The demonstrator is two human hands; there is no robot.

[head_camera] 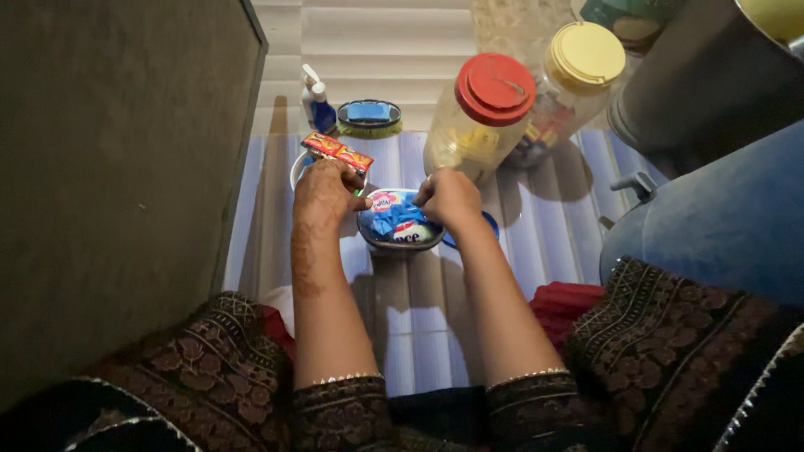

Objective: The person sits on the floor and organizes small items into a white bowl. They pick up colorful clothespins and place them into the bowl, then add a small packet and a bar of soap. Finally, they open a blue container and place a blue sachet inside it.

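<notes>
Nearest the camera: dark sleeves with patterned embroidery and thin silver-edged cuffs, both forearms reaching forward over a ribbed, pale striped surface [419, 310].

Left hand [322, 194] is curling its fingers around a small red and orange packet [337, 151], flat and glossy, which is sticking up past the knuckles. The packet's long axis is running from upper left to lower right. This hand is also hovering over the rim of a pale round container [298, 170], mostly hidden beneath it; contact there cannot be told.

Right hand [450, 197] is clenching at the right edge of an oval tub [400, 222], fingertips pinching at the blue crinkled wrappers inside. Exactly what is being pinched cannot be told.

The tub is sitting directly between the two hands, touching or nearly touching both, with its long axis lying left to right. The right hand is the one closer in on its contents. A blue lid [489, 228] is peeking out just behind the right wrist.

Farther out: a small blue pump bottle [316, 102] and a blue-topped scrub brush [368, 118] with yellowish bristles, side by side. To the right, a clear plastic jar with a red lid [481, 117], then one with a yellow lid [569, 82], both tilted in view. A large grey drum [703, 84] is standing at far right, with a blue barrel [720, 226] and its tap nearer.
</notes>
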